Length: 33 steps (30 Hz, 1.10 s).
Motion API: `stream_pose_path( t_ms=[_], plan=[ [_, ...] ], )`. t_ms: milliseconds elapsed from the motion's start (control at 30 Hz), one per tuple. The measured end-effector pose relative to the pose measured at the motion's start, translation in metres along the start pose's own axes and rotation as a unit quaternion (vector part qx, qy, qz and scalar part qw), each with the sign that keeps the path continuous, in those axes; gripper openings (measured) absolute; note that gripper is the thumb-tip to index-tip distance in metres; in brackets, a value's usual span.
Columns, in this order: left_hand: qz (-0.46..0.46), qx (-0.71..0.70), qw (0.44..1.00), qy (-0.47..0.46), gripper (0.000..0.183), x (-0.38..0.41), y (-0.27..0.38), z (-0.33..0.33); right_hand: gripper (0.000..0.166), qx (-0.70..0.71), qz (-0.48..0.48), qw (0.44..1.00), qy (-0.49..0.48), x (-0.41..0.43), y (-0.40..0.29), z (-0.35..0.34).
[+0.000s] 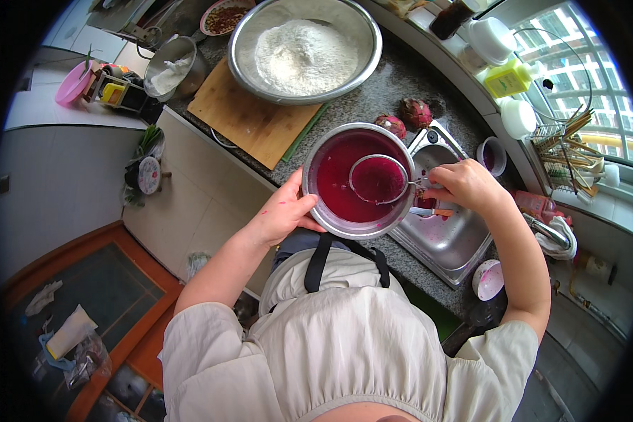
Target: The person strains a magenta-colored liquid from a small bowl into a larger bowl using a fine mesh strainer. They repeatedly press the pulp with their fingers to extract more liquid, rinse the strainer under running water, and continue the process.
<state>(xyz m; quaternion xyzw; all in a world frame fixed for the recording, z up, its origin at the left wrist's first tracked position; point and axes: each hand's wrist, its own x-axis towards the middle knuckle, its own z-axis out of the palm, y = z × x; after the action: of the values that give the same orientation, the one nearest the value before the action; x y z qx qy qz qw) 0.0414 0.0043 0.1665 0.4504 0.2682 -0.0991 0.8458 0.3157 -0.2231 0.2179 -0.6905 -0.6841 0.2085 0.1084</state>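
My left hand (291, 208) grips the near left side of a metal bowl (343, 230) filled with deep pink-red liquid (333, 174). With my right hand (460, 184) I hold the handle of a round wire strainer (378, 179), whose mesh rests in the liquid at the bowl's right side. The far part of the handle is hidden by my fingers. Below that hand, a knife with an orange-brown handle (439, 212) lies over the sink. Two dragon fruits (415, 113) (390, 125) sit on the counter beyond the bowl. A large steel basin (372, 50) holds white flour (306, 58).
The stainless steel sink (443, 242) is at the right, with pink stains. A wooden cutting board (253, 124) lies partly under the basin. A pink-stained white bowl (488, 280) stands right of the sink, a small cup (491, 156) beyond it. Containers line the window ledge.
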Motion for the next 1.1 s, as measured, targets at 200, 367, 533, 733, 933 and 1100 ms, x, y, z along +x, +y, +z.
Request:
stream_pose_path(
  t_ms=[200,367,533,733,933,1100],
  plan=[
    [-0.003,-0.010,1.000,0.007,0.056,-0.001,-0.001,-0.001,0.027,-0.034,0.001,0.998,-0.047,0.007,-0.013,0.010],
    [0.002,-0.013,1.000,0.015,0.057,-0.002,-0.003,-0.002,0.027,0.021,0.039,0.998,-0.037,0.005,-0.025,0.029],
    [0.004,-0.014,1.000,0.013,0.057,-0.003,-0.006,-0.001,0.029,0.086,0.085,0.991,-0.056,0.011,-0.037,0.043],
    [0.006,-0.010,1.000,0.014,0.057,-0.003,-0.010,-0.002,0.027,0.200,0.114,0.973,-0.027,0.012,-0.047,0.053],
    [0.002,-0.007,1.000,0.025,0.060,-0.005,-0.008,-0.003,0.028,0.287,0.153,0.946,0.010,0.007,-0.057,0.065],
    [0.003,-0.024,0.999,0.032,0.061,-0.006,-0.006,-0.002,0.026,0.297,0.166,0.938,0.064,0.000,-0.062,0.079]
  ],
)
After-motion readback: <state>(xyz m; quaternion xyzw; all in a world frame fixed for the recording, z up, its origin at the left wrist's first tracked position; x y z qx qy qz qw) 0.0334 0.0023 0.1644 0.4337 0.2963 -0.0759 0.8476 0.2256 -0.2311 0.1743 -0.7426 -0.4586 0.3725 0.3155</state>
